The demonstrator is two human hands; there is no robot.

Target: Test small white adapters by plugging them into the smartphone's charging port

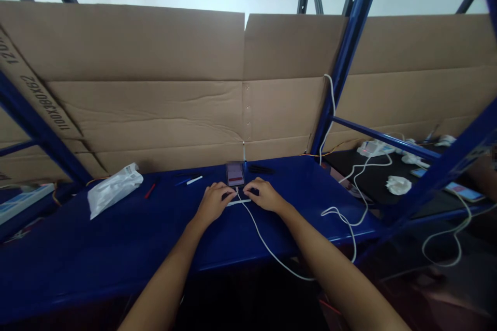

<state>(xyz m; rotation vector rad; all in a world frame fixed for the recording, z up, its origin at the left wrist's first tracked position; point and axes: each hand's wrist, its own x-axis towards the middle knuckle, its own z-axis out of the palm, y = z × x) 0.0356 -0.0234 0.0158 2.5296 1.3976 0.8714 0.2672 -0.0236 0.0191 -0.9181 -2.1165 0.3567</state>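
Brown corrugated cardboard sheets (155,88) are set upright behind a dark blue metal desk (116,248), and blue steel rack posts (349,51) are seen crossing in front of them.

Near the middle of the desk, a slim dark smartphone with a lit pinkish screen (235,174) is laid flat, with its near end directed towards the person. A thin white cable (264,242) is joined at that near end and is led off towards 5 o'clock, over the front edge of the desk.

The left hand (213,202) is placed palm down at 7 o'clock of the smartphone. The right hand (266,195) is placed palm down at 5 o'clock of it. The fingers of both hands are bent and directed inward to the cable's plug end, and the hands are kept close together but apart. Whether anything is pinched cannot be told, as the fingertips are small and partly hidden. A narrow white strip (238,202) is seen on the desk between the hands.

At 9 o'clock of the hands, a crumpled white plastic bag (112,190) is laid on the desk. A red pen (150,191) and a white pen (194,180) are laid between bag and smartphone. At 3 o'clock, on a separate black surface (373,181), a crumpled white paper ball (398,185), a white charger block (373,148) and a second lit phone (464,192) are found.
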